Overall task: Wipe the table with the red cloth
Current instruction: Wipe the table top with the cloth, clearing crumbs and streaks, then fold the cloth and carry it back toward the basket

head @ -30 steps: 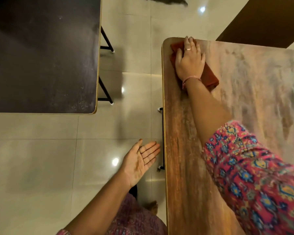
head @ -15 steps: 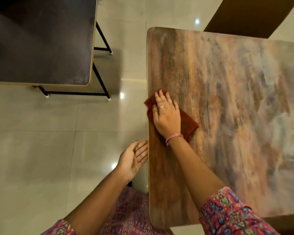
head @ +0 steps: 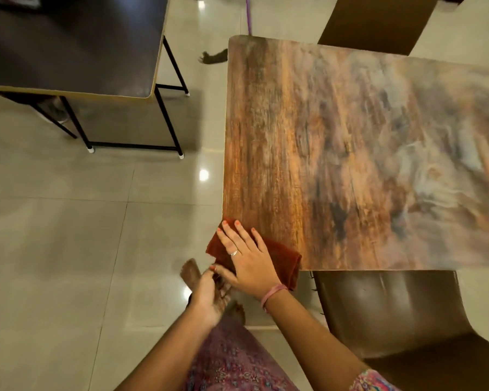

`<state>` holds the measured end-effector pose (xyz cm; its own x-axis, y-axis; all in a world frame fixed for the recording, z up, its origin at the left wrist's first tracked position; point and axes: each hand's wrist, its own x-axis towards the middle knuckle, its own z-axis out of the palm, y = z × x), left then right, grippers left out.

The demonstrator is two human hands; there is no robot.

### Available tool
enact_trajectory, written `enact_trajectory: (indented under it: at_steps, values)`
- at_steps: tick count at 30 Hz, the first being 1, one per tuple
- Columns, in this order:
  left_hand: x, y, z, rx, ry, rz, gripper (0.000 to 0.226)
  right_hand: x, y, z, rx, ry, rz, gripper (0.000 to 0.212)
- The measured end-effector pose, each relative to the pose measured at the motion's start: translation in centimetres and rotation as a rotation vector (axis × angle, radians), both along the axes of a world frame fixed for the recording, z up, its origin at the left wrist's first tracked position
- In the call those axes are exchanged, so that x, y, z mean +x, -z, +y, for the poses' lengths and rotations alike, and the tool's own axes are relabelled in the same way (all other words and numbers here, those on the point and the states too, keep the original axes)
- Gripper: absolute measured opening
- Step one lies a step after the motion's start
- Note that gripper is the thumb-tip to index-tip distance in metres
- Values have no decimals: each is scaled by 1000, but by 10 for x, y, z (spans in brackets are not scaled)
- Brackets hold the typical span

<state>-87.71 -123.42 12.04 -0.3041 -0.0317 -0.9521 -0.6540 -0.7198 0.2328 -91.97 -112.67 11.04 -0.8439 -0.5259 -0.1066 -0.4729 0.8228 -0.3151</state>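
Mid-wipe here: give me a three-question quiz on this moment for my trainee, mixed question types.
1. True or false: the right hand lies flat on the red cloth.
2. Where on the table is the cloth? A) far left corner B) middle C) near left corner, overhanging the edge
3. Fill in: the left hand is cupped just below the table's ____, beside the cloth.

Key
1. True
2. C
3. edge
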Motion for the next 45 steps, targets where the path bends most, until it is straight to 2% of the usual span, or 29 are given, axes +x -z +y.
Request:
enact_trajectory:
  at_steps: [4,6,10,13,16,21,26,32,37,40,45]
  values:
    - [31,-3,12,128,-19,-26,35,22,-3,21,30,-132,-75,80]
    - [42,-5,17,162,-2,19,38,29,-6,29,42,-163,-92,85]
    - [49,-13,22,162,88,89,38,45,-10,32,-26,-75,-112,83]
    - [54,-20,20,135,179,153,37,64,-13,25,-112,86,-162,80]
    - [64,-27,12,128,311,247,34,81,-21,15,-310,294,-319,80]
    - [84,-49,-4,-51,659,347,25,127,-40,-3,-957,689,-581,73]
    - [99,-81,-17,-191,902,556,22,177,-65,-10,-1387,964,-541,72]
    - [127,-112,-7,-294,1166,709,27,236,-102,-5,-1813,1107,-542,57]
    - [151,-123,28,-195,1269,767,24,282,-122,14,-2086,1357,-456,39]
    - [170,-124,61,-115,1352,733,22,314,-130,31,-2256,1461,-410,42]
    - [213,-127,116,92,1565,705,30,362,-138,65,-2368,1552,-51,48]
